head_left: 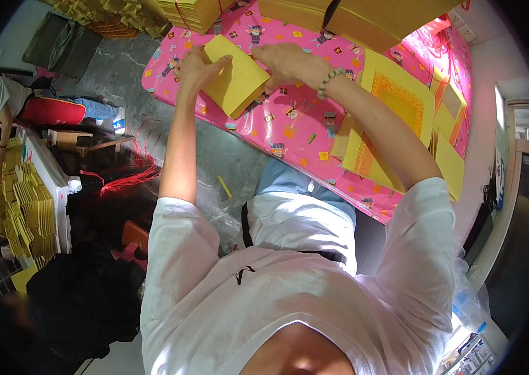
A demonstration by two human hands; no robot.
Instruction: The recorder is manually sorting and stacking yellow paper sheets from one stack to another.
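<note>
Both hands are apart from each other and in contact with a yellow folded paper packet [234,84]. Left hand [197,69] lies at the packet's left side, thumb over its upper face; right hand [283,61] lies at its right side, fingers near its far end. Whether either hand grips firmly or merely presses cannot be told. The packet rests slantwise near the left end of a pink table cover [305,147], its visible face plain yellow.

Markings noted: the cover carries repeated cartoon figures, orange squares and scattered small characters. Yellow sheets [358,161], overlapping beneath the right forearm, bear a printed orange ornamental panel; any finer print on them is too small to read. White T-shirt [277,281] on the wearer shows one small black angular mark at the chest. A bracelet of pale beads [327,82] circles the right wrist.

At the table's far edge stand a tied yellow bundle [190,14] and a larger yellow stack [364,28] crossed by a dark strap. Well apart, at left, a co-worker [9,99] reaches toward yellow bundles [24,209] on a side table.
</note>
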